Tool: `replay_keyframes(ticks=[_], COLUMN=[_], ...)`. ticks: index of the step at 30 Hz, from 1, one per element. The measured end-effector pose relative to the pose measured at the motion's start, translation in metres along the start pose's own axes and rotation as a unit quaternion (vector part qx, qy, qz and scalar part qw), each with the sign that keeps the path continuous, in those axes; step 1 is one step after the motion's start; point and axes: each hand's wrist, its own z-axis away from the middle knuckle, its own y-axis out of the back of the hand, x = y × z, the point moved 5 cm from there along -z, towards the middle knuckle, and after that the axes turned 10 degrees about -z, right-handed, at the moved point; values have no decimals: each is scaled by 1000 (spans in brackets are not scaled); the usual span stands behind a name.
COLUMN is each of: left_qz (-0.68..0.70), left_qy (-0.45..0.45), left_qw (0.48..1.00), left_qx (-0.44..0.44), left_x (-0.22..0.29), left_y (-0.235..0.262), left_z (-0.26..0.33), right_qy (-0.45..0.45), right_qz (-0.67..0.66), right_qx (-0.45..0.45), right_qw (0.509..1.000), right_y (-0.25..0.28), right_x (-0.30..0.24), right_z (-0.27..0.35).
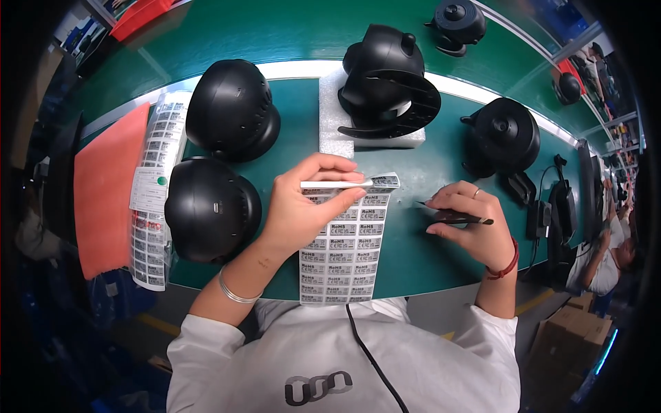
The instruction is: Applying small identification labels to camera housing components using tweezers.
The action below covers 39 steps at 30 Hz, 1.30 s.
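Label sheet (342, 255), pale with rows of small grey labels in three columns, lies in front of the person on the green desk (406, 265), its lower end reaching past the near edge to the white shirt (330, 358). The left hand (310, 196) is closed narrowly on the upper end of the sheet: the thumb presses from the near side, the other fingers are bent above it, and the top edge folds back as a white strip, with a labelled corner curling up at the right. A silver bangle (234, 292) circles the left wrist.

The right hand (471, 217), well apart from the sheet, holds dark tweezers (469, 219) between thumb and fingers, the tips pointing left. The remaining fingers are curled, one wearing a ring (476, 193); a red cord bracelet (508, 261) is on that wrist.

Beyond the hands, a black device with a curved arm (385, 82) rests on a white foam block (335, 113). Two black rounded housings stand to the left, the farther one (227, 103) just beyond the nearer one (212, 210). Beside them lie another batch of labels (157, 206) and an orange sheet (107, 193). To the right stands another black device (509, 134), near a black cabled adapter (540, 219).
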Motion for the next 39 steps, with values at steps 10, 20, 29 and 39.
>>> replay_keyframes(ticks=[10, 20, 29, 39], left_qz=[-7, -14, -95, -220], left_qy=[22, 9, -61, -12], left_qw=[1000, 1000, 993, 973], left_qx=[-10, 2, -26, -71], left_x=[-5, -4, 2, -10], left_y=[-1, -1, -5, -9], left_z=[1, 1, 1, -10], right_qy=[163, 273, 238, 418], right_qz=[-20, 67, 36, 228], right_qx=[41, 37, 59, 95], right_qw=[985, 959, 969, 874], right_y=[-5, -14, -12, -21], right_x=[-30, -46, -41, -37], right_z=[2, -4, -7, -25])
